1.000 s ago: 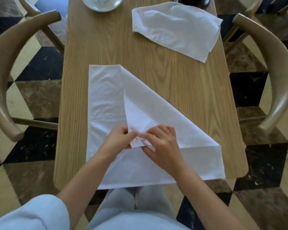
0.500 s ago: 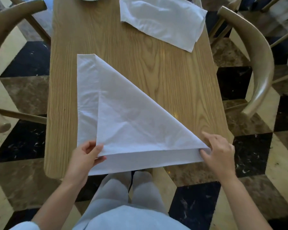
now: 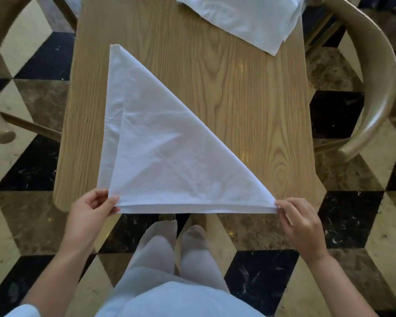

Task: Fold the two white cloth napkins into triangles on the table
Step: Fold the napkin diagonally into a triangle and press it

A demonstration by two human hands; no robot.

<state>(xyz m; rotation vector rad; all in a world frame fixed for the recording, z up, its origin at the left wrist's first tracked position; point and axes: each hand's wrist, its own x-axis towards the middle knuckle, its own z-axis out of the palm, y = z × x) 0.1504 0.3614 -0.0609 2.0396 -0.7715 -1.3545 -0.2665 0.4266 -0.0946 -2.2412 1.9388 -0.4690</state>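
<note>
White napkin [image 3: 169, 145] lies folded in a triangle on the wooden table [image 3: 249, 99], its near edge overhanging. Left hand [image 3: 89, 213] pinches the near left corner, right hand [image 3: 300, 225] pinches the near right corner. Second napkin [image 3: 245, 17] lies at the far right.

The near white napkin [image 3: 169, 154] lies folded into a triangle on the wooden table [image 3: 249, 106], its long diagonal edge running from a far-left tip to a near-right tip, its near edge overhanging the table's front edge. A strip of the lower layer shows along its left side. The second white napkin [image 3: 245, 17] lies flat at the far right, partly cut off.
</note>
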